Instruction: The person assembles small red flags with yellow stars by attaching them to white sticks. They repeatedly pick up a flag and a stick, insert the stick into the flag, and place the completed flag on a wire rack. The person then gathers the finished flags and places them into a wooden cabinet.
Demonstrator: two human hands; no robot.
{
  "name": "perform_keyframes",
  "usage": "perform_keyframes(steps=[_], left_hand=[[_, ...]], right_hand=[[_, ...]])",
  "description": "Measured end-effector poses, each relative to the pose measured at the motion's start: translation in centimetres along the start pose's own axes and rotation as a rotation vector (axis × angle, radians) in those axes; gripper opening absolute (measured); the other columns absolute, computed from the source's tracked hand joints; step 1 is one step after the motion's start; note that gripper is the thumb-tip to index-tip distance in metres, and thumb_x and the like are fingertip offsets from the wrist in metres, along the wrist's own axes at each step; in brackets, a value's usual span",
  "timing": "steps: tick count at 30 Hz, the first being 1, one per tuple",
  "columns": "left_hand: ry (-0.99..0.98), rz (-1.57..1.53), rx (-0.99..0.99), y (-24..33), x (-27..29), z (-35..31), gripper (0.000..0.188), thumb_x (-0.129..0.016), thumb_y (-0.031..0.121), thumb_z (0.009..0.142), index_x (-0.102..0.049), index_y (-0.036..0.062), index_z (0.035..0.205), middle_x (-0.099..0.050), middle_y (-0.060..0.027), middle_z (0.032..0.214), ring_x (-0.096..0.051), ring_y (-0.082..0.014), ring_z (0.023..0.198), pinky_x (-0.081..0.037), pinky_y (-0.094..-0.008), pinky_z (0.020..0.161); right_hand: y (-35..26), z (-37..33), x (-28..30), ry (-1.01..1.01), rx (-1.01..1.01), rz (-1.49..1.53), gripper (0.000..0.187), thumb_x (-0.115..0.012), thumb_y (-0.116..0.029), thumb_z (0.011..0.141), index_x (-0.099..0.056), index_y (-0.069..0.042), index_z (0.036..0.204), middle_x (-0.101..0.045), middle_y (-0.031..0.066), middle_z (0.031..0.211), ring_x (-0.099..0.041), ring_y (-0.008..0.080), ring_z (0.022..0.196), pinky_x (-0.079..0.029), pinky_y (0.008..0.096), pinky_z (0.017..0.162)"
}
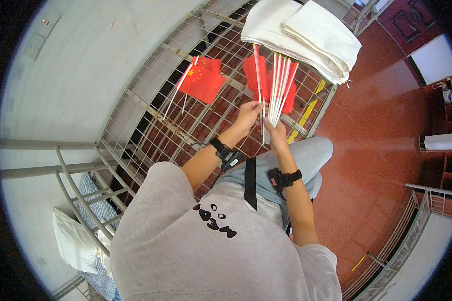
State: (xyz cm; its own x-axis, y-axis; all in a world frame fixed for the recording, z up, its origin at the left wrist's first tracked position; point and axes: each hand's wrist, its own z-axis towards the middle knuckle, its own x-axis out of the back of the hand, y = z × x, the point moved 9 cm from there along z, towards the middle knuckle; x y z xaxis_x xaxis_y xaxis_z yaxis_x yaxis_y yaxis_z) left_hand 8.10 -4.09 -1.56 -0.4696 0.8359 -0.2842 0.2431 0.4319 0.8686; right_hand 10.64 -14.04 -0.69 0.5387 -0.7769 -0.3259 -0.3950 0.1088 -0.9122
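Note:
Several small red flags on white sticks are in front of me. My right hand (pixel 276 135) is closed around the lower ends of a bundle of flag sticks (pixel 281 83), whose red cloth hangs beside them. With fingers pinched, my left hand (pixel 248 116) holds the stick of one more red flag (pixel 256 67), just left of the bundle. Farther left, more red flags (pixel 203 83) with yellow stars lie on the wire mesh, their thin sticks pointing toward me. Both wrists wear black straps with small devices.
A metal mesh bed base (pixel 196 118) spreads under the flags. Folded white cloth (pixel 306 35) is piled at its far right end. A grey railing (pixel 80 195) stands at left, with a white pillow (pixel 75 236) beyond it. Reddish floor (pixel 366 150) stretches to the right.

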Motion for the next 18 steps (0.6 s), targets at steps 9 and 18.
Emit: perform_keyframes(steps=[9,18], left_hand=[[0.095,-0.211,-0.159,-0.4,0.3,0.7,0.019,-0.047,0.015,0.091,-0.056,-0.0013,0.090,-0.057,-0.0031,0.075,-0.052,-0.0100,0.066,-0.042,-0.0240,0.062],[0.333,-0.181,-0.053,-1.9,1.2,-0.3,0.010,-0.044,0.015,0.091,-0.049,0.0053,0.091,-0.045,-0.0009,0.069,-0.041,-0.0088,0.057,-0.035,-0.0242,0.049]], right_hand=[[1.1,0.2,1.0,0.061,-0.053,-0.152,0.024,-0.050,-0.012,0.089,-0.054,0.000,0.110,-0.057,0.0008,0.090,-0.049,0.0083,0.076,-0.041,0.0236,0.069],[2.0,0.2,2.4,0.162,-0.122,-0.215,0.016,-0.052,-0.013,0.088,-0.056,-0.001,0.097,-0.055,0.0013,0.080,-0.051,0.0097,0.066,-0.042,0.0247,0.058]])
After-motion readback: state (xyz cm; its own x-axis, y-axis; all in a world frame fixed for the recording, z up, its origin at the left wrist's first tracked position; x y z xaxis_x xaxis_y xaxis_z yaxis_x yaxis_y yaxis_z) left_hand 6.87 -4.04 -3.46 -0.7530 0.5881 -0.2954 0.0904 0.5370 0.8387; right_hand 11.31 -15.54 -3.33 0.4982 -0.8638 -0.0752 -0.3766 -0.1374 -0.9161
